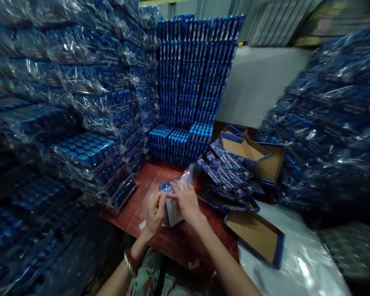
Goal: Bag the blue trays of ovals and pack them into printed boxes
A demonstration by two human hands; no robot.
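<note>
On the red table in front of me stands a small pack of blue-capped tubes point(166, 187) with a pale, printed side panel, and clear plastic film point(188, 174) shows around it. My left hand point(156, 211) is closed at the pack's near left corner, thumb and finger pinched together at the top edge, seemingly on the film. Lying over the top from the right, my right hand point(186, 199) grips the pack, its fingers bent across the caps and its thumb meeting my left thumb. Both hands hide much of the pack's top.
Wrapped packs point(83, 150) are piled high on the left, and unwrapped blue tubes point(180, 139) stand stacked behind. To the right lie flat printed blue cartons point(225, 168) and open cardboard trays point(255, 236). More wrapped packs point(333, 111) rise at far right. The red tabletop point(151, 174) has a near edge.
</note>
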